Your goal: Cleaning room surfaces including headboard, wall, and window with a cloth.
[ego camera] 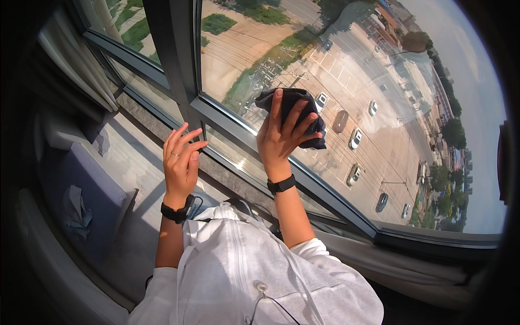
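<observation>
My right hand [280, 134] presses a folded dark cloth [292, 107] flat against the large window pane [349, 73], fingers spread over it. Hazy smears show on the glass above and to the right of the cloth. My left hand [180, 158] hangs in the air near the grey metal window frame [187, 101], fingers apart and holding nothing. A ring is on one of its fingers, and a black band is on each wrist.
A curtain [77, 61] hangs at the left beside a smaller pane [126, 28]. Below it stands a bluish-grey upholstered seat [95, 183] with a crumpled light cloth or paper [77, 211] on it. A stone sill [142, 115] runs under the frame. Outside lies a parking lot with several cars.
</observation>
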{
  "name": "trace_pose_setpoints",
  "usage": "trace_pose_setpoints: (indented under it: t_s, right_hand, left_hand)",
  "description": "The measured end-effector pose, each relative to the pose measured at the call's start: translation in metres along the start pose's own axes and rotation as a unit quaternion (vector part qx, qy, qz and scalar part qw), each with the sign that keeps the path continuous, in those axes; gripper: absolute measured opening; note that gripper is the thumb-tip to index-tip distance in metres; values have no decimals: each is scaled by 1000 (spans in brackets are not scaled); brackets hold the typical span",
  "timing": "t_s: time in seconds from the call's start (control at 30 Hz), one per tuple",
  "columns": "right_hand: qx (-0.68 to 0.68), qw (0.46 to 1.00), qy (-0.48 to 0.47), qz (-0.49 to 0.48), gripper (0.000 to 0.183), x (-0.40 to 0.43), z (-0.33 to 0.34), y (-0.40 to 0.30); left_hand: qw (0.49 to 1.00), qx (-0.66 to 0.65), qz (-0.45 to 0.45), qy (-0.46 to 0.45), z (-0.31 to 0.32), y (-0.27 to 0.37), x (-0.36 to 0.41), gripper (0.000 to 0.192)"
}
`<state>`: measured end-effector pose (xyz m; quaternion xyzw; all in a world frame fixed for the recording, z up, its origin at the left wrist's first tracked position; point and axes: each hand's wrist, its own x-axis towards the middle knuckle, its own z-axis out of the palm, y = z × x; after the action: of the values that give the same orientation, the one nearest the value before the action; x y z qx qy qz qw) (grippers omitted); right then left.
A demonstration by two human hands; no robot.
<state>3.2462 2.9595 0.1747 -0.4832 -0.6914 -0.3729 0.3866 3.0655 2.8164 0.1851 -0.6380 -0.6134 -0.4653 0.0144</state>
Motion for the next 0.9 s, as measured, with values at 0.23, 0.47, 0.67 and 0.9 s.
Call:
trace_pose_setpoints:
  t_s: [0.23,0.47,0.67,0.9]
  right_hand:
    - [-8,986,-112,-119,54,13,37,-94]
    - [252,910,-319,-81,59,-57,43,-143]
    - [310,891,-326,-61,65,-55,31,-114]
    - [248,922,-295,-36,63,-94,-17,-11]
  left_hand:
    - [995,-42,-78,-41,-36,-71,-15,31]
    - [990,-61,-79,-96,-52,-106,-26,21]
    - [981,-95,-64,-157,-25,-91,-30,26]
    - [949,-106,50,-294,54,-30,-10,68]
